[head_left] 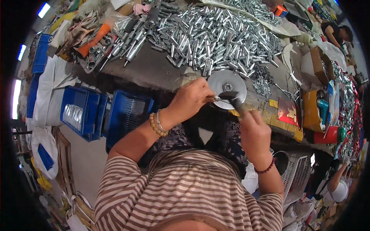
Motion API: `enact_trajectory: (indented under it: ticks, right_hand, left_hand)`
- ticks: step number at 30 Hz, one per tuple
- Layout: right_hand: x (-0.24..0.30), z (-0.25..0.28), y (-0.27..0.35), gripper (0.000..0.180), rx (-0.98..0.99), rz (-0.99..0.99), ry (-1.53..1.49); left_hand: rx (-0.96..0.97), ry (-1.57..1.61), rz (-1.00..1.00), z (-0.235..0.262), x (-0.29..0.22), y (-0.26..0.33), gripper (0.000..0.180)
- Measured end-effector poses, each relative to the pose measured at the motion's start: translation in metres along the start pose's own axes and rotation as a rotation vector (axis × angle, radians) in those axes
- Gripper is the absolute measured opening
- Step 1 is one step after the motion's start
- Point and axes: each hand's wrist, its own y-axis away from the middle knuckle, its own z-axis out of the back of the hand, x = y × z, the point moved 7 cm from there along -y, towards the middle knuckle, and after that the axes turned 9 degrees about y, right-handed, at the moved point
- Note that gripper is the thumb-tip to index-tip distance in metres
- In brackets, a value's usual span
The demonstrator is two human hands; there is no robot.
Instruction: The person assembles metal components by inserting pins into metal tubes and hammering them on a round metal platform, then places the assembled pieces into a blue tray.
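Observation:
My left hand is closed in a pinch on a small metal rod, held over the near rim of a round grey metal disc at the bench edge. My right hand grips the handle of a hammer. The hammer's dark head is over the disc, close beside the rod's tip; whether they touch I cannot tell. Behind the disc spreads a big heap of shiny metal tubes. A smaller pile of little metal parts lies just right of the disc.
Blue crates with metal pieces stand at the left. Metal tools and an orange-handled one lie at the back left. At the right are a red card, a yellow container and a cardboard box. Other people are at the far right.

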Motion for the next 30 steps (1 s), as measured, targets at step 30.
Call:
enact_trajectory:
  ticks: [30]
  right_hand:
    - [-0.038,0.003,0.015,0.036,0.017,-0.437,-0.608]
  left_hand:
    - [0.02,0.146,0.113,-0.001,0.004,-0.009,0.013]
